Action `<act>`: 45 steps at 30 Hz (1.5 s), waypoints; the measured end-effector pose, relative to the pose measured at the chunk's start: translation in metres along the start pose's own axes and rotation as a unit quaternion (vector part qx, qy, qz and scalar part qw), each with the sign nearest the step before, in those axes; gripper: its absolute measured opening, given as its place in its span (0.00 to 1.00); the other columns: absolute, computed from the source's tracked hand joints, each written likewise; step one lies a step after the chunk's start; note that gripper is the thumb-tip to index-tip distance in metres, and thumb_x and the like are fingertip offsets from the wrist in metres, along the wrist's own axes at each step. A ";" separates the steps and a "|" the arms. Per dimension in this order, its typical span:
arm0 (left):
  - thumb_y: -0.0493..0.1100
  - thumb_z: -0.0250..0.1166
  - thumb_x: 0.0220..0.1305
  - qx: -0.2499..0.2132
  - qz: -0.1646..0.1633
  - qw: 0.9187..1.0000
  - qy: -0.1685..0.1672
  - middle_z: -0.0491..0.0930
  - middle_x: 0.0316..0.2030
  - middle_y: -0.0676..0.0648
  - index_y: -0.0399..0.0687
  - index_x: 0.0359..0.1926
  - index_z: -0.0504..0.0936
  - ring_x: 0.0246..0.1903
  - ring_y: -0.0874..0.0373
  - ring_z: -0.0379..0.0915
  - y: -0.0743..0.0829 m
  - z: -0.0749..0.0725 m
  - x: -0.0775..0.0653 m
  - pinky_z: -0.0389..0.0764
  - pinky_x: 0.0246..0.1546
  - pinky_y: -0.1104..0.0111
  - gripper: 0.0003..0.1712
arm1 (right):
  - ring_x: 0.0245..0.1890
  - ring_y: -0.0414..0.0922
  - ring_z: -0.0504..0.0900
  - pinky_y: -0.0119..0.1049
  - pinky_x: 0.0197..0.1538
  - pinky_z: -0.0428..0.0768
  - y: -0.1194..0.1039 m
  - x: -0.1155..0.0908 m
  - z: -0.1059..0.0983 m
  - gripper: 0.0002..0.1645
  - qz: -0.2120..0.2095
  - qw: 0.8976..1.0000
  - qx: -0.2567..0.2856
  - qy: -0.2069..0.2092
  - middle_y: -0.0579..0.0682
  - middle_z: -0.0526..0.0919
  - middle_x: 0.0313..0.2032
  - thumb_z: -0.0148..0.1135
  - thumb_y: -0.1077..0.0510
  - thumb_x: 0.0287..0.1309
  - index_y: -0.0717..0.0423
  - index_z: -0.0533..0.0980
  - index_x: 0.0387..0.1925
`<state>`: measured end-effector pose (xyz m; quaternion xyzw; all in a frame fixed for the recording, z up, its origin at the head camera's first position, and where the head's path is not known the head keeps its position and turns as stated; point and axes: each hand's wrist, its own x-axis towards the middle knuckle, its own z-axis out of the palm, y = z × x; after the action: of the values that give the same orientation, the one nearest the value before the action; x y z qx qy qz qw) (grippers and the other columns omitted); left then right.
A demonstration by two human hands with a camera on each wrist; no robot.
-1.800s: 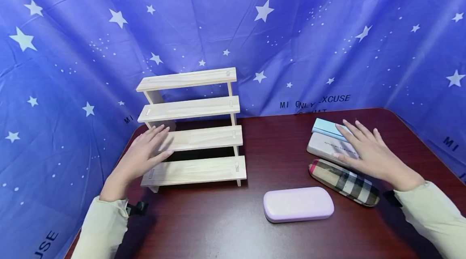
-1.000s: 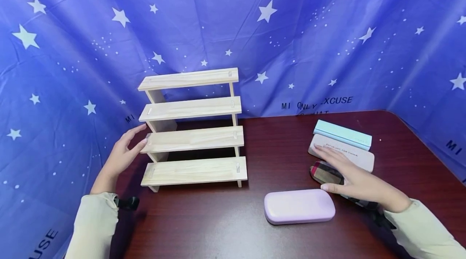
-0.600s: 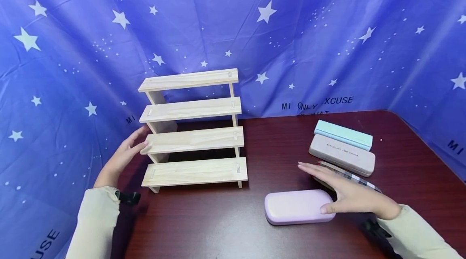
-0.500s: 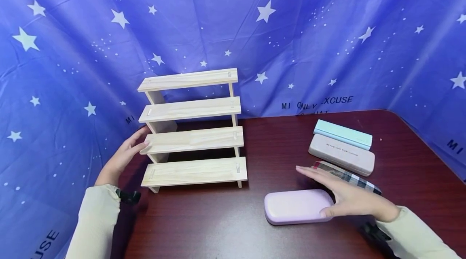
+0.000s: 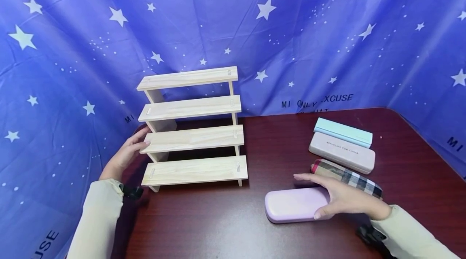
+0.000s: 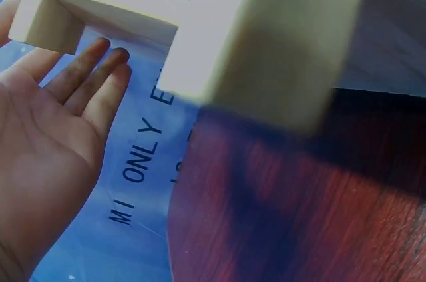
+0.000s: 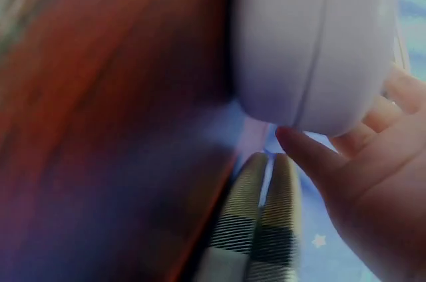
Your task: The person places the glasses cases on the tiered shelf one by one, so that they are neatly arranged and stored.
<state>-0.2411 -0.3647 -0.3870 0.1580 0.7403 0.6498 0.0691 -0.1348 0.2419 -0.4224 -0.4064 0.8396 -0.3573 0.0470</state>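
Observation:
A lilac glasses case (image 5: 295, 204) lies closed on the table. My right hand (image 5: 344, 198) is spread over its right end, thumb at the near side and fingers reaching past the far edge. In the right wrist view the fingers (image 7: 313, 159) come up close to the rounded end of the case (image 7: 306, 42). At the left stands a wooden shelf rack (image 5: 193, 139) with stepped boards. My left hand (image 5: 127, 151) is at its left side, thumb by the end of a lower board. The left wrist view shows that hand's fingers (image 6: 100, 86) loosely extended beside the rack.
Beyond the right hand lie a plaid case (image 5: 349, 176), a pale grey case (image 5: 342, 151) with printed lettering and a light blue box-shaped case (image 5: 342, 131). The dark red table (image 5: 204, 222) meets a blue star-printed curtain (image 5: 204, 16) behind.
My right hand has come from above the grey case, down and left to the lilac case. My left hand has drawn back from over the rack to its left side.

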 end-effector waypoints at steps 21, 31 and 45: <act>0.26 0.41 0.66 -0.109 0.055 0.992 0.018 0.76 0.50 0.59 0.53 0.67 0.66 0.44 0.66 0.75 -0.010 0.010 0.000 0.77 0.43 0.75 0.32 | 0.51 0.34 0.68 0.23 0.51 0.64 0.001 -0.007 0.007 0.51 0.007 0.999 0.034 -0.041 0.44 0.73 0.56 0.79 0.53 0.31 0.52 0.66 0.62; 0.24 0.41 0.65 -0.120 0.078 0.990 0.014 0.78 0.48 0.55 0.58 0.60 0.74 0.41 0.64 0.77 -0.009 0.014 -0.003 0.77 0.41 0.75 0.32 | 0.46 0.35 0.71 0.29 0.46 0.69 0.002 -0.006 0.009 0.46 -0.019 1.000 -0.019 -0.005 0.41 0.76 0.51 0.79 0.51 0.31 0.47 0.70 0.58; 0.27 0.46 0.66 -0.052 0.055 0.997 0.035 0.72 0.53 0.60 0.30 0.70 0.50 0.48 0.68 0.71 -0.006 0.040 -0.005 0.73 0.47 0.77 0.32 | 0.43 0.34 0.72 0.29 0.42 0.70 0.002 -0.003 0.007 0.42 -0.030 0.999 0.000 0.010 0.40 0.79 0.48 0.78 0.53 0.31 0.48 0.73 0.55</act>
<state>-0.2253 -0.3290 -0.3996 0.1718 0.6977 0.6953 0.0159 -0.1317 0.2405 -0.4299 -0.4279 0.8274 -0.3627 0.0275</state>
